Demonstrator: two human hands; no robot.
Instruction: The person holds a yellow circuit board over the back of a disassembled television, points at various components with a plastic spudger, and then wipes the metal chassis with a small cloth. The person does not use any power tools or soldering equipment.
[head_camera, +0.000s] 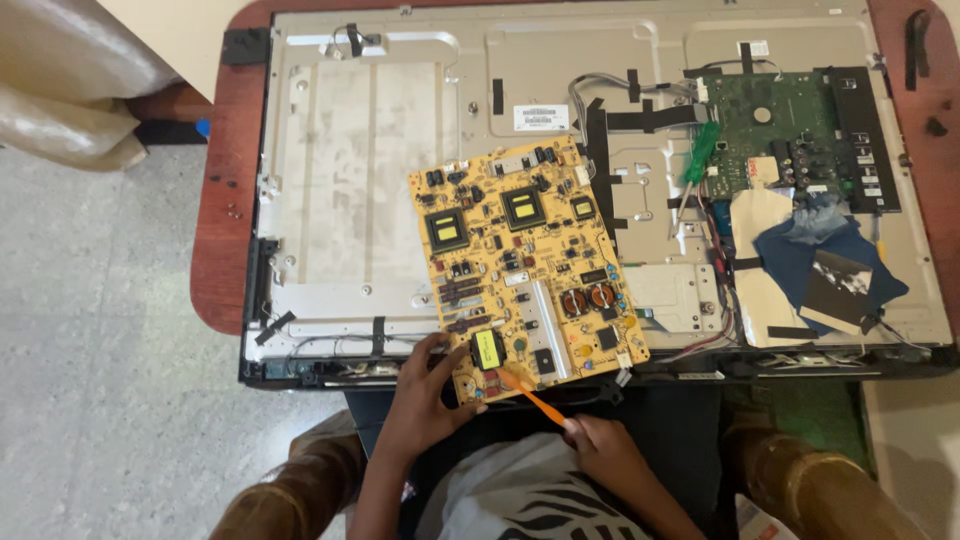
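A yellow circuit board (525, 260) with black transformers and copper coils lies tilted on the open metal back of a flat television (340, 160). My left hand (425, 395) grips the board's near corner, thumb on top. My right hand (600, 450) holds a thin orange tool (530, 397), its tip touching the board's near edge beside a black and yellow transformer.
A green circuit board (790, 130) is fixed at the television's far right. A green-handled screwdriver (697, 160) lies next to it. Blue cloth (815, 250) and a dark card rest at the right. The television sits on a reddish wooden table (215, 250); tiled floor lies left.
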